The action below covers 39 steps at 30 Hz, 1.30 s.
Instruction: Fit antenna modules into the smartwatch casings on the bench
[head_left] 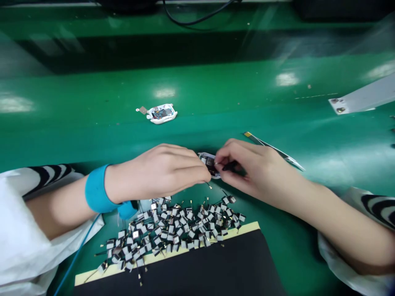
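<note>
Near the middle of the bench, a small white device housing [209, 161] with a dark circuit board inside lies between my hands. My left hand [166, 170], with a blue wrist strap [100, 189], is closed against the housing's left side. A thin lead with a gold tip [210, 186] sticks out below its fingers. At the housing's right side, my right hand [247, 162] is pinched; something dark shows under its fingers, but I cannot make out what it holds. A heap of small grey-and-black antenna modules with short leads [175, 226] lies just below.
Another open white housing [163, 114] with a board sits farther back. Tweezers [274, 150] lie beyond my right hand. A black sheet with a yellow edge [173, 267] is at the front. A grey metal bracket [361, 96] reaches in from the right; a black cable [197, 20] hangs at the back.
</note>
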Each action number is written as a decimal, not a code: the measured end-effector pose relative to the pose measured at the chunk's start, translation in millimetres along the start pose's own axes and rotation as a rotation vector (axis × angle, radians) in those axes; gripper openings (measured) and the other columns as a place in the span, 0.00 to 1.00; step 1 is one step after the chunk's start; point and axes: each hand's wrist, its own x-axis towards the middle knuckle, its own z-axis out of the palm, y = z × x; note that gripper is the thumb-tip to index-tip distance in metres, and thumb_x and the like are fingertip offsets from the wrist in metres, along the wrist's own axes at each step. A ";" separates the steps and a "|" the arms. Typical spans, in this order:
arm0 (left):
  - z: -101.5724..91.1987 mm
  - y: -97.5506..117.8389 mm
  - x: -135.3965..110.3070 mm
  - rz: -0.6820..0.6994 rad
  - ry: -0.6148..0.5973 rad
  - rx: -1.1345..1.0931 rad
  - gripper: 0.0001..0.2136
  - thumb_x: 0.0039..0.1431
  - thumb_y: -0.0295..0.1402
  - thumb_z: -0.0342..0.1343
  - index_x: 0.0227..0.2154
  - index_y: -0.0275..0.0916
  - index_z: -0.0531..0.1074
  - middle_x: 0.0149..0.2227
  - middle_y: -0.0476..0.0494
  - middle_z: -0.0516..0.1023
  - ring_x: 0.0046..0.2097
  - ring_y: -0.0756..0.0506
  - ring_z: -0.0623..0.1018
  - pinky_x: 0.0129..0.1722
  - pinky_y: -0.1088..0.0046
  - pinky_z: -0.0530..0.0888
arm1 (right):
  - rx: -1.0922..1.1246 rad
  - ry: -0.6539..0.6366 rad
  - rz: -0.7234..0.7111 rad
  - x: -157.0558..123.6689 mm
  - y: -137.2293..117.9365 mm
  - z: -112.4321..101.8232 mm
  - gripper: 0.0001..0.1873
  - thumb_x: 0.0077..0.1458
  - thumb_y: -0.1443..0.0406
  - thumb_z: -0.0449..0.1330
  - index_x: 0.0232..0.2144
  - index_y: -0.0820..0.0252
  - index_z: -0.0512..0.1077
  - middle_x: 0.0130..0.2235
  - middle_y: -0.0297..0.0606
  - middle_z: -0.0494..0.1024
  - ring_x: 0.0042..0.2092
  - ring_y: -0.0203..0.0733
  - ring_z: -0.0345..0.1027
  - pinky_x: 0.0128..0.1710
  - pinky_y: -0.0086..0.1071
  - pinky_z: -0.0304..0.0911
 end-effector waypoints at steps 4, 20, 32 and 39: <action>0.0 -0.5 -0.9 0.082 0.022 0.128 0.08 0.60 0.30 0.44 0.34 0.38 0.68 0.34 0.45 0.74 0.38 0.48 0.73 0.38 0.76 0.70 | -0.054 0.040 0.207 -6.5 5.9 -0.7 0.02 0.49 0.68 0.52 0.26 0.61 0.62 0.25 0.33 0.67 0.26 0.34 0.61 0.27 0.28 0.58; 6.0 18.6 10.3 -0.090 0.164 0.327 0.12 0.57 0.22 0.43 0.23 0.35 0.68 0.29 0.47 0.73 0.31 0.48 0.74 0.27 0.75 0.71 | 0.181 0.175 0.116 -12.2 5.6 18.3 0.24 0.46 0.63 0.60 0.46 0.63 0.60 0.39 0.35 0.70 0.38 0.33 0.64 0.35 0.23 0.65; 8.2 24.4 9.9 -0.087 0.150 0.394 0.04 0.57 0.24 0.48 0.29 0.31 0.67 0.33 0.42 0.73 0.34 0.46 0.73 0.32 0.71 0.72 | 0.161 0.178 0.080 -10.7 8.1 16.1 0.21 0.45 0.65 0.60 0.43 0.58 0.61 0.41 0.33 0.70 0.43 0.35 0.65 0.41 0.26 0.66; 8.1 22.6 12.9 -0.083 0.139 0.374 0.04 0.56 0.25 0.49 0.28 0.33 0.67 0.32 0.43 0.72 0.34 0.45 0.73 0.28 0.70 0.71 | 0.155 0.183 0.078 -10.8 8.7 16.9 0.21 0.45 0.66 0.59 0.43 0.59 0.61 0.41 0.32 0.69 0.42 0.34 0.65 0.40 0.25 0.66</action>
